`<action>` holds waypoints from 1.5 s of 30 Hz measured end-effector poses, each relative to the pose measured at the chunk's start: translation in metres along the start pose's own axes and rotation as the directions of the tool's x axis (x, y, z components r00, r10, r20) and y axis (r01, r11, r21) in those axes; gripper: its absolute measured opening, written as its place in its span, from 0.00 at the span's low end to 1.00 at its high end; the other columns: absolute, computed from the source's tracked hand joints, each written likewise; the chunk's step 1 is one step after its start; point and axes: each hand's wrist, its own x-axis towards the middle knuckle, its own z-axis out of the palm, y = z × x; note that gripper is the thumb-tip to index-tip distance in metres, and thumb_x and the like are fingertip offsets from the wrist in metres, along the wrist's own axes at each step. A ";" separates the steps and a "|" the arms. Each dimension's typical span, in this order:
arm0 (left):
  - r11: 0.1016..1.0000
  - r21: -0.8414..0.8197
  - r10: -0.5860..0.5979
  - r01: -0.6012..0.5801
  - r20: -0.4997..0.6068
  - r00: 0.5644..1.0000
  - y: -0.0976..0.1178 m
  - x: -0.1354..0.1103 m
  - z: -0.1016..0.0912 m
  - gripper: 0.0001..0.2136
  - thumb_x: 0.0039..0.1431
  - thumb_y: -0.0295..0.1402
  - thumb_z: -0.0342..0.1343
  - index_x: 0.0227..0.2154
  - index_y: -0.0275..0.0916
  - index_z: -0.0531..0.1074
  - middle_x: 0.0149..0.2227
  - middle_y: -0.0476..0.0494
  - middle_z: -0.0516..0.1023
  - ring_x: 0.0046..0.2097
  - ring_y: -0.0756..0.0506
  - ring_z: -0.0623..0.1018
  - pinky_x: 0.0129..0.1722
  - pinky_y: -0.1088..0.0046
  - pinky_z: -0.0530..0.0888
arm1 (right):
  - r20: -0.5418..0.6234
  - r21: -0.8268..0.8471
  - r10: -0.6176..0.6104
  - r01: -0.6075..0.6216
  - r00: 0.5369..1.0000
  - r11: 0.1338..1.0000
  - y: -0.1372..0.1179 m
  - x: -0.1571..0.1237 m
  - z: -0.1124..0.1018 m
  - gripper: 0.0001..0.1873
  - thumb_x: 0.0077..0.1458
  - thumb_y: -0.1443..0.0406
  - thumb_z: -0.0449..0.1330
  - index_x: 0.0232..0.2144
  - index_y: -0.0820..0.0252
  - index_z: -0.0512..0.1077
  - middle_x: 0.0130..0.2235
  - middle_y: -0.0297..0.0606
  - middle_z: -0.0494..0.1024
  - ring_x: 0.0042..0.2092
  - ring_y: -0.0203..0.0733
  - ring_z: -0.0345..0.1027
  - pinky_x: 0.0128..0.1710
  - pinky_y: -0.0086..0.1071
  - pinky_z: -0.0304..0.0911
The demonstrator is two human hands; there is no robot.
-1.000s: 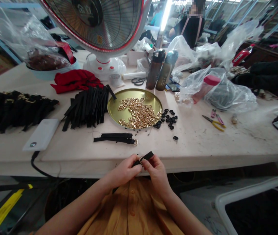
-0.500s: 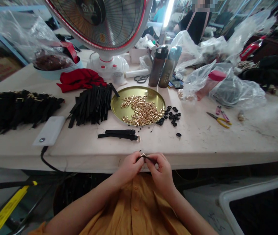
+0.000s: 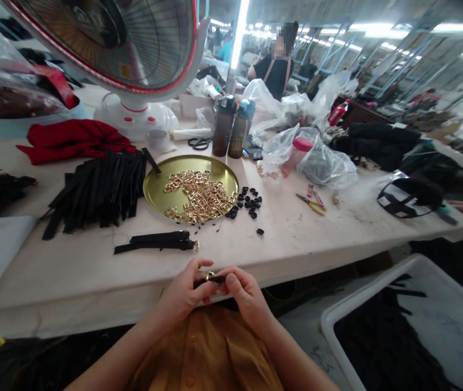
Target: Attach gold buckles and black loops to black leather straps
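Note:
Close to my body at the table's front edge, both hands pinch a short black strap [image 3: 217,279] with a gold buckle [image 3: 210,275] on it. My left hand [image 3: 190,288] is closed on its left part, the index finger raised a little. My right hand [image 3: 242,290] grips the right end between thumb and fingers. Just beyond lie finished-looking black straps [image 3: 153,241] with a gold buckle at their right end. Behind them a round gold tray [image 3: 160,193] holds many gold buckles [image 3: 204,195]. Small black rings or loops [image 3: 251,202] are scattered right of the tray.
A heap of black straps [image 3: 96,190] lies left of the tray, near red cloth [image 3: 76,138] and a fan [image 3: 133,114]. Two bottles [image 3: 223,127] stand behind. Yellow-handled pliers [image 3: 312,204] lie to the right. A white bin [image 3: 438,288] with black pieces stands at lower right.
The view has turned to the right, bringing more of the bin and room in. My hands still hold the strap; my left index finger has lifted and the buckle shows more.

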 end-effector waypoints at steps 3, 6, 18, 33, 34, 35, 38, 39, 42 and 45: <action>0.995 0.091 0.045 -0.049 0.048 0.998 0.004 0.006 0.004 0.14 0.54 0.39 0.48 0.41 0.38 0.63 0.27 0.52 0.69 0.22 0.54 0.67 0.22 0.79 0.64 | -0.039 -0.285 -0.027 0.015 0.999 0.958 -0.001 0.019 -0.041 0.14 0.53 0.56 0.51 0.30 0.60 0.69 0.25 0.34 0.69 0.28 0.36 0.62 0.30 0.30 0.57; 0.989 0.146 0.036 -0.036 0.005 0.999 0.003 0.012 0.005 0.12 0.56 0.40 0.45 0.32 0.37 0.66 0.22 0.53 0.65 0.20 0.55 0.62 0.18 0.80 0.60 | -0.289 -0.671 -0.245 -0.013 0.926 0.741 0.004 0.054 -0.091 0.09 0.50 0.61 0.54 0.32 0.59 0.69 0.31 0.37 0.69 0.30 0.38 0.62 0.34 0.32 0.57; 0.977 0.202 0.103 -0.069 -0.167 0.980 0.023 0.023 0.003 0.14 0.56 0.43 0.44 0.27 0.37 0.67 0.19 0.54 0.63 0.22 0.53 0.62 0.22 0.79 0.59 | -0.087 0.021 0.163 -0.162 0.983 0.987 -0.002 0.062 -0.056 0.12 0.46 0.57 0.58 0.24 0.59 0.64 0.21 0.28 0.64 0.24 0.32 0.56 0.27 0.28 0.54; 0.946 0.302 0.160 -0.116 -0.126 0.979 0.019 0.003 0.002 0.12 0.57 0.37 0.43 0.26 0.37 0.68 0.21 0.53 0.64 0.25 0.52 0.64 0.24 0.79 0.59 | -0.041 0.333 0.216 -0.191 0.975 0.923 0.000 0.029 -0.008 0.08 0.44 0.62 0.62 0.24 0.59 0.67 0.22 0.28 0.68 0.26 0.30 0.60 0.31 0.27 0.56; 0.949 0.290 0.166 -0.123 -0.127 0.978 0.018 0.002 0.004 0.13 0.57 0.37 0.42 0.27 0.37 0.68 0.21 0.53 0.64 0.24 0.52 0.64 0.24 0.79 0.59 | -0.021 0.418 0.260 -0.228 0.965 0.880 0.001 0.028 -0.006 0.08 0.44 0.62 0.63 0.25 0.59 0.68 0.23 0.28 0.69 0.26 0.30 0.60 0.30 0.27 0.57; 0.948 0.290 0.174 -0.131 -0.127 0.976 0.017 0.002 0.005 0.13 0.58 0.37 0.42 0.27 0.37 0.68 0.21 0.53 0.65 0.25 0.52 0.64 0.25 0.79 0.60 | 0.001 0.493 0.300 -0.261 0.954 0.830 0.003 0.027 -0.005 0.09 0.42 0.62 0.64 0.27 0.58 0.68 0.24 0.28 0.69 0.26 0.29 0.61 0.30 0.27 0.57; 0.931 0.335 0.191 -0.141 -0.121 0.974 0.013 -0.001 0.007 0.12 0.57 0.36 0.42 0.28 0.37 0.69 0.25 0.51 0.69 0.28 0.51 0.67 0.27 0.78 0.61 | 0.050 0.606 0.374 -0.326 0.926 0.726 0.008 0.024 0.000 0.12 0.39 0.64 0.65 0.30 0.58 0.70 0.27 0.29 0.71 0.27 0.29 0.63 0.31 0.27 0.59; 0.926 0.354 0.187 -0.134 -0.121 0.975 0.011 -0.001 0.007 0.12 0.57 0.36 0.42 0.29 0.37 0.69 0.26 0.50 0.70 0.28 0.51 0.67 0.28 0.78 0.62 | 0.057 0.618 0.388 -0.338 0.920 0.710 0.010 0.022 0.001 0.11 0.39 0.64 0.65 0.29 0.59 0.70 0.27 0.29 0.71 0.27 0.29 0.63 0.31 0.27 0.59; 0.914 0.392 0.162 -0.105 -0.115 0.980 0.007 -0.004 0.008 0.12 0.57 0.36 0.42 0.31 0.37 0.69 0.28 0.49 0.72 0.31 0.49 0.69 0.31 0.76 0.63 | 0.045 0.634 0.421 -0.352 0.906 0.689 0.018 0.017 0.003 0.09 0.39 0.66 0.65 0.27 0.59 0.71 0.25 0.29 0.71 0.26 0.29 0.63 0.30 0.26 0.59; 0.928 0.350 0.155 -0.126 -0.057 0.986 0.004 -0.008 0.007 0.09 0.55 0.31 0.44 0.35 0.37 0.67 0.34 0.47 0.73 0.36 0.48 0.71 0.37 0.74 0.65 | 0.009 0.655 0.448 -0.344 0.894 0.672 0.023 0.012 0.003 0.08 0.39 0.65 0.65 0.26 0.59 0.71 0.24 0.29 0.71 0.25 0.29 0.62 0.27 0.25 0.58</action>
